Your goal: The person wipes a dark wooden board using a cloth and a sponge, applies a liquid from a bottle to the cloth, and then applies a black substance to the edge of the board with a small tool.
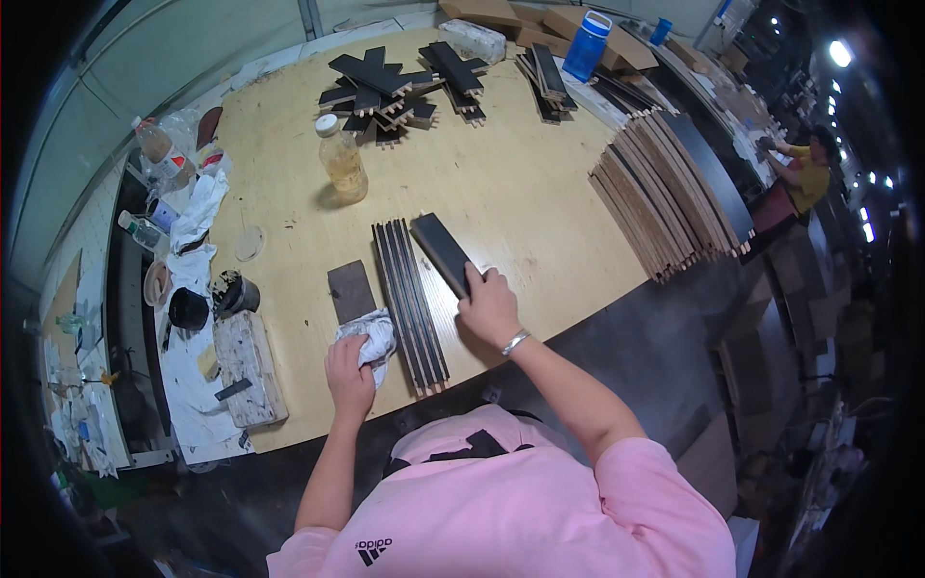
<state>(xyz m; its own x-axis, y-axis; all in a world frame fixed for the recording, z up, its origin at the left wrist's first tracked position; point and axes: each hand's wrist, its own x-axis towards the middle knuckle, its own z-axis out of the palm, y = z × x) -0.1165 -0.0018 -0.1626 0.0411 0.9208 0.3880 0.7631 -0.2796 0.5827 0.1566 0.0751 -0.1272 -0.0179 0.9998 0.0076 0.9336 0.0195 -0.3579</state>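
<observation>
Black board (441, 252): toward the near edge of the tabletop (540, 207), just right of the board row (409, 303); near end in the right hand (489, 306).
Right hand grip: pinching the black board, fingers bent at its side.
Left hand (349, 374): fingers closed on a white cloth (377, 337).
Row layout: narrow dark strips side by side, between the hands.
Brown pad (351, 291): just beyond the white cloth.
Capped bottle (344, 169): upright, beyond the row.
Loose boards (371, 82): heaped near the far edge.
Board stack (665, 197): at the right edge.

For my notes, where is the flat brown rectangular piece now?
In the head view, the brown piece lies left of the slat row, just beyond the cloth in the left hand.
</observation>
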